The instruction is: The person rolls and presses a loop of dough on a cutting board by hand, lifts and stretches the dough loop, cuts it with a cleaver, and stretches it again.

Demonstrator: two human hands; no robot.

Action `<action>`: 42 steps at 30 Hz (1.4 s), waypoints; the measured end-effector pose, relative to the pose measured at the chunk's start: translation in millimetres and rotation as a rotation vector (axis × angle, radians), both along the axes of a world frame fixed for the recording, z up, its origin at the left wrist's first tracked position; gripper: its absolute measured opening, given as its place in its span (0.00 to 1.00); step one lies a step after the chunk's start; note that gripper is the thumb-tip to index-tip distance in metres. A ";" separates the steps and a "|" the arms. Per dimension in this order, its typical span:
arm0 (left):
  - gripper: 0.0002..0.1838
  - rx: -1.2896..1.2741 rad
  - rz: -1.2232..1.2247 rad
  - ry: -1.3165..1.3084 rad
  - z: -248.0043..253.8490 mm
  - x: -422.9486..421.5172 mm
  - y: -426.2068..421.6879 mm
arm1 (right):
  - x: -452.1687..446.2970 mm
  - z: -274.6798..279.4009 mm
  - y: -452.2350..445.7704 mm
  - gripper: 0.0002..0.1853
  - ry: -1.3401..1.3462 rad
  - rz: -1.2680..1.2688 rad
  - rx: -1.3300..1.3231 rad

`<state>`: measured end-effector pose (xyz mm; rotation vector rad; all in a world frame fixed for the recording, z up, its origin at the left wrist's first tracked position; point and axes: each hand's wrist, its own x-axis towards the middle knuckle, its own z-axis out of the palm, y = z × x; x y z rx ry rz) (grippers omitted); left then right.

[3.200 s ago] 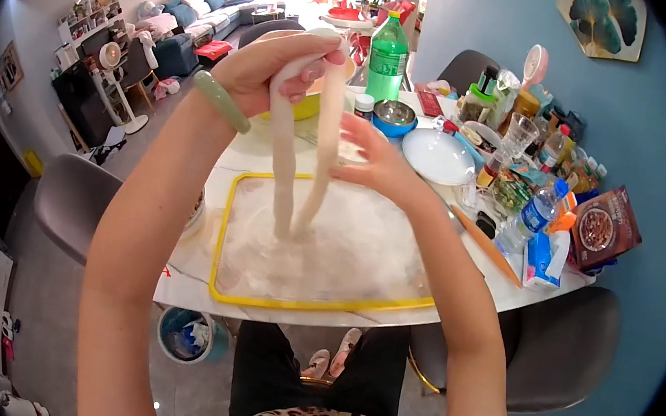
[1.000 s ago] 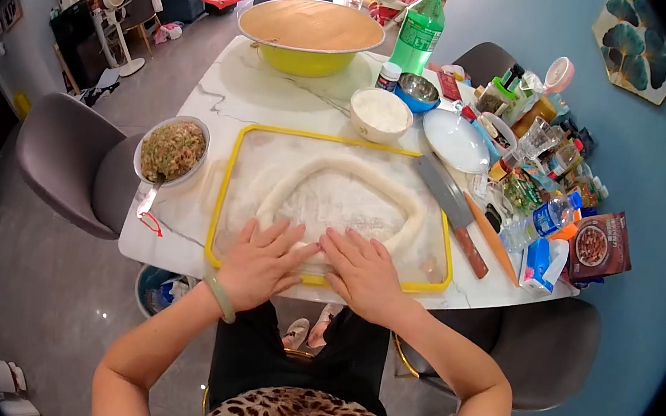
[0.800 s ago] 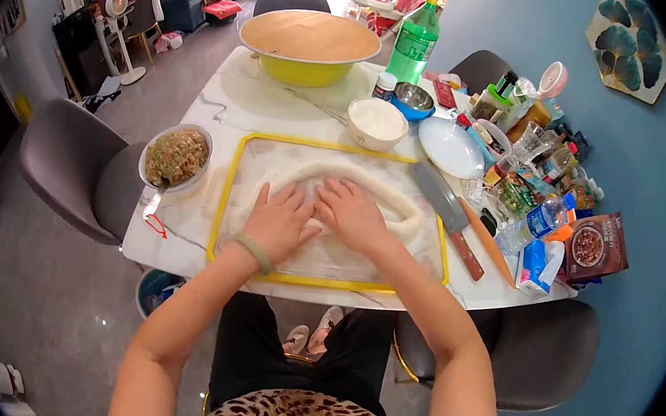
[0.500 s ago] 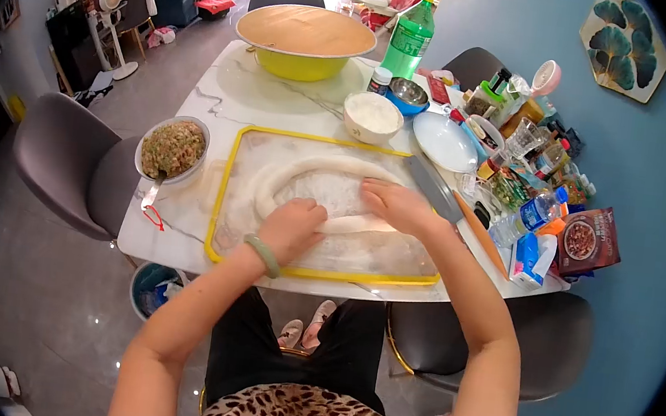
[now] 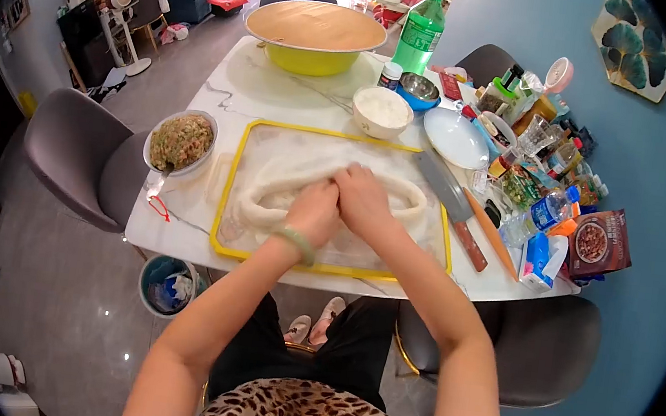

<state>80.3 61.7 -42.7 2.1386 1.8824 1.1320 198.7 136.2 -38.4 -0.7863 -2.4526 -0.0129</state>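
A long ring of white dough (image 5: 406,190) lies on a floury, yellow-edged board (image 5: 249,164). Over the middle of the ring my left hand (image 5: 317,210) and my right hand (image 5: 362,201) meet, side by side and touching. Both have their fingers curled down around the dough's far strand, and they hide that stretch of it. A green bangle circles my left wrist. Right of the board lie a cleaver (image 5: 451,195) with a wooden handle and a wooden rolling pin (image 5: 494,236).
Left of the board stands a bowl of minced filling (image 5: 183,142) with a spoon. Behind it are a flour bowl (image 5: 382,113), a big covered yellow basin (image 5: 310,59) and a green bottle (image 5: 420,35). A white plate (image 5: 456,138) and crowded jars line the right side.
My hands have come together from opposite sides of the ring onto its far strand. The dough loop has become narrower, its far side pulled nearer. The view has shifted slightly.
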 end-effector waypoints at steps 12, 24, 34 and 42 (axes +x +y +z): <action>0.24 -0.146 -0.076 0.447 2.8 11.2 -79.4 | 71.3 -13.1 -47.8 0.25 -0.204 0.203 -0.013; 0.22 -0.264 -0.002 0.382 8.2 -13.7 -21.4 | 29.6 -15.1 4.2 0.19 -0.113 -0.014 0.011; 0.25 -0.212 0.010 0.522 12.6 -24.4 -32.6 | 27.2 -12.6 10.1 0.20 -0.139 -0.035 -0.015; 0.27 -0.241 -0.157 0.574 24.7 -35.3 -92.4 | 81.9 5.4 -53.6 0.23 -0.348 0.180 -0.039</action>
